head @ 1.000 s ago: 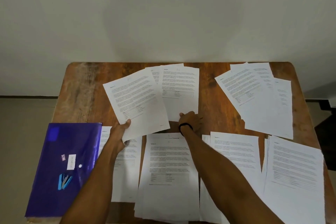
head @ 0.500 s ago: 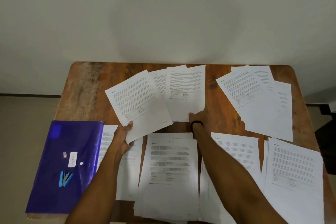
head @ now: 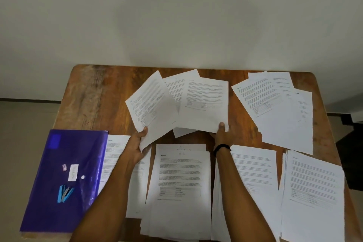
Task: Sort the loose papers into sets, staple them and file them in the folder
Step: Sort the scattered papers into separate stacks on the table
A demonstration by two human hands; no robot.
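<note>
Loose papers (head: pixel 180 182) lie in separate piles across the table (head: pixel 88 94), likely so each set stays readable while sorting. Left hand (head: pixel 137 144) pinches the near corner of a tilted sheet (head: pixel 153 104), thumb on top. Right hand (head: pixel 223 133) grips the near edge of a second sheet (head: pixel 206 102), thumb over it. Both sheets are raised at far centre with edges overlapping, probably being gathered into one set. Purple folder (head: pixel 62 153) lies flat at near left with the blue stapler (head: pixel 65 193) on it, parked within reach. Judged early: sorting step, no staples visible.
</note>
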